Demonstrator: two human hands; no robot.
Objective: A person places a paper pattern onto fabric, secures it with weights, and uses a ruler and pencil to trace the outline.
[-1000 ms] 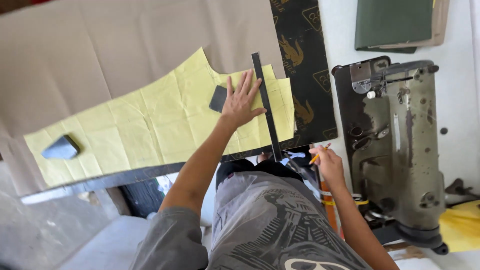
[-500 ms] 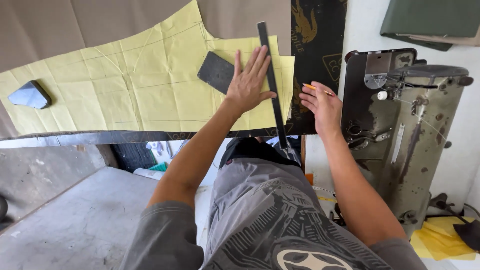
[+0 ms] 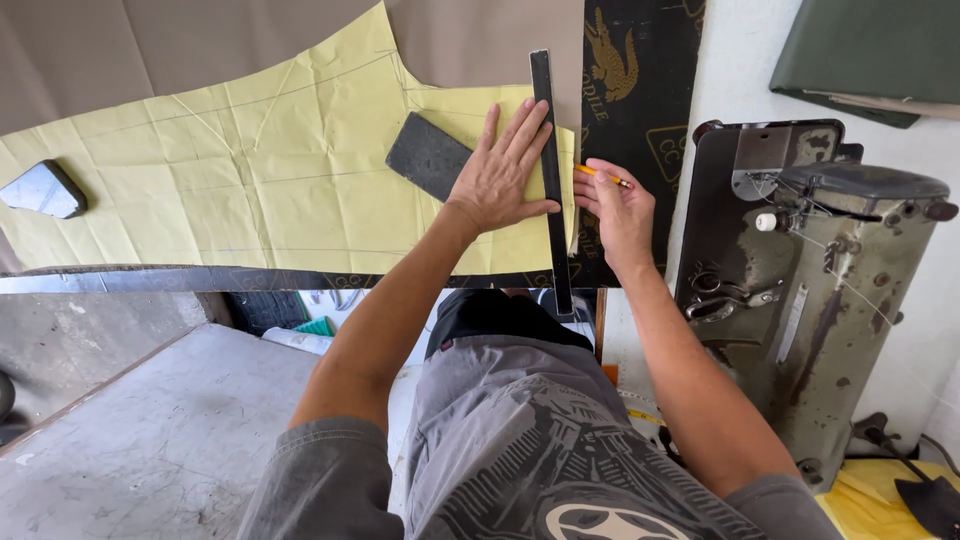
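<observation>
Left hand (image 3: 503, 170) lies flat with fingers spread, pressing the long black straight ruler (image 3: 550, 170) onto the creased yellow paper pattern (image 3: 250, 170), just beside a dark grey rectangular block (image 3: 428, 155). Right hand (image 3: 618, 205) pinches a thin orange pencil (image 3: 603, 176) near the ruler's right edge. Half a second earlier, that hand was higher and farther from the ruler.

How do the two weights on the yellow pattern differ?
The grey block is a flat, dark, matte rectangle lying aslant beside the left hand; the far weight at the pattern's other end is smaller, shiny, with an angled outline. The block lies close to the ruler; the far weight lies apart from both hands. Both rest flat on the pattern.
</observation>
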